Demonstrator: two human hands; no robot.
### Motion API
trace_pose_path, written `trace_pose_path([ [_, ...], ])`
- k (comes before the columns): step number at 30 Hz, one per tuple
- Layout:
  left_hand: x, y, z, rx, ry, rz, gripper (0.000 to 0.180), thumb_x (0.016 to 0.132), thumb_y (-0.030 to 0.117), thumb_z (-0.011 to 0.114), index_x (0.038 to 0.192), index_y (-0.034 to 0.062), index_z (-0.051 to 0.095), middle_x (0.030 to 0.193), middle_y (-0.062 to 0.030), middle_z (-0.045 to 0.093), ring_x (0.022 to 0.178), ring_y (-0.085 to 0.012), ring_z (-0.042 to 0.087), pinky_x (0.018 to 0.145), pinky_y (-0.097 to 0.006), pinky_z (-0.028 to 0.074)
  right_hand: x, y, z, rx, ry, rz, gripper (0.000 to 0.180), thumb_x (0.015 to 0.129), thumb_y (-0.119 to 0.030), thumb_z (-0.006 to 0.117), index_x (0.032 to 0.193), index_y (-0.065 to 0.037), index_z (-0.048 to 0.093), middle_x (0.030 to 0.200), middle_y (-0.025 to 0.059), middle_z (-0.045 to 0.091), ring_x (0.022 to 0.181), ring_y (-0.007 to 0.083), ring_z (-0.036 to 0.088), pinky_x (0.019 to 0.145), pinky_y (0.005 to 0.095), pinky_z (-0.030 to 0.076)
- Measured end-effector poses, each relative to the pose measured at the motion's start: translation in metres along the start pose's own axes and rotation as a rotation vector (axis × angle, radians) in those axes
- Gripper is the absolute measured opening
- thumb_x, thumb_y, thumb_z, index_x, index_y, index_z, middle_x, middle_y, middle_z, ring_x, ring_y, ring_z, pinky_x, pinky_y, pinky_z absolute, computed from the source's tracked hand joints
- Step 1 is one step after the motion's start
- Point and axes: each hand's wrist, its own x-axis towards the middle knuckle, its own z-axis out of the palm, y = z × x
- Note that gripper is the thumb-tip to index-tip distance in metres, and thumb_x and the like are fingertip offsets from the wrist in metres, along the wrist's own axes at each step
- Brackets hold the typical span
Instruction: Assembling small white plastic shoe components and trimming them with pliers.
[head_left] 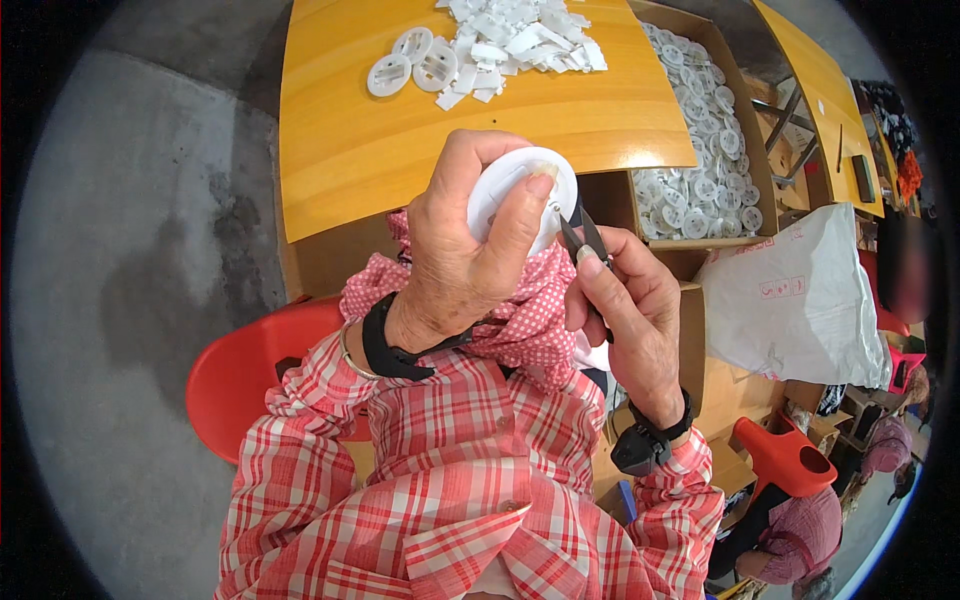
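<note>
My left hand (pixel 450 245) is closed round a white round plastic disc (pixel 493 188), its thumb pressed across the face. In my right hand (pixel 635 315) is a pair of small black snips (pixel 596 240), blades pointing up at the disc's right edge, close to a small hole or stud. Whether the tips touch the plastic I cannot tell. Both hands are in the air over my lap, just in front of the yellow table (pixel 400 160). A few similar discs (pixel 390 75) lie at the table's far left, beside a heap of small white plastic pieces (pixel 520 40).
Right of the table stands a cardboard box (pixel 758 150) filled with many white discs (pixel 700 130). A large white sack (pixel 795 300) lies nearer on the right. A red chair (pixel 250 370) stands at left, a red stool (pixel 785 455) at right. Other people sit along the right edge.
</note>
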Motion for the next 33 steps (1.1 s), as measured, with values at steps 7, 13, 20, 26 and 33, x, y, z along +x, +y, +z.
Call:
trace_pose_path([
  [7, -0.0011, 0.0011, -0.0003, -0.008, 0.007, -0.01, 0.021, 0.089, 0.011, 0.063, 0.104, 0.0013, 0.053, 0.086, -0.0113, 0.066, 0.075, -0.0155, 0.065, 0.065, -0.028, 0.053, 0.0029, 0.0005, 0.0024, 0.02, -0.001, 0.008, 0.026, 0.098, -0.02, 0.051, 0.114, -0.001, 0.058, 0.062, -0.0003, 0.055, 0.047, 0.0014, 0.039, 0.044, 0.0171, 0.028],
  [13, -0.0009, -0.0031, 0.0011, 0.021, 0.025, 0.022, 0.021, 0.089, 0.011, 0.063, 0.104, 0.0012, 0.053, 0.086, -0.0121, 0.066, 0.073, -0.0163, 0.066, 0.063, -0.028, 0.053, 0.0038, 0.0001, 0.0021, 0.038, 0.004, 0.013, 0.026, 0.098, -0.02, 0.051, 0.114, -0.001, 0.058, 0.062, -0.0002, 0.055, 0.047, 0.0015, 0.04, 0.044, 0.0171, 0.028],
  [20, -0.0023, -0.0042, 0.0022, 0.046, 0.043, 0.057, 0.022, 0.089, 0.011, 0.063, 0.105, 0.0005, 0.053, 0.085, -0.013, 0.067, 0.074, -0.018, 0.067, 0.063, -0.029, 0.053, 0.0038, -0.0006, 0.0032, 0.036, 0.012, 0.005, 0.025, 0.098, -0.02, 0.051, 0.113, -0.001, 0.058, 0.063, -0.0001, 0.055, 0.047, 0.0016, 0.041, 0.043, 0.0168, 0.029],
  [26, -0.0022, -0.0047, 0.0022, 0.08, 0.038, 0.088, 0.022, 0.089, 0.011, 0.063, 0.105, 0.0004, 0.052, 0.085, -0.0133, 0.067, 0.073, -0.0185, 0.067, 0.063, -0.029, 0.054, 0.0039, 0.0012, 0.0025, 0.044, 0.015, -0.003, 0.025, 0.098, -0.02, 0.052, 0.113, -0.001, 0.058, 0.063, -0.0002, 0.055, 0.048, 0.0015, 0.042, 0.043, 0.0166, 0.029],
  [33, -0.002, -0.0052, 0.0035, 0.05, 0.042, 0.089, 0.022, 0.089, 0.011, 0.063, 0.105, 0.0003, 0.052, 0.085, -0.0132, 0.067, 0.072, -0.018, 0.067, 0.062, -0.028, 0.053, 0.0029, 0.0015, 0.0026, 0.036, 0.019, -0.006, 0.025, 0.098, -0.019, 0.052, 0.114, -0.001, 0.058, 0.063, -0.0002, 0.056, 0.048, 0.0013, 0.042, 0.043, 0.0165, 0.03],
])
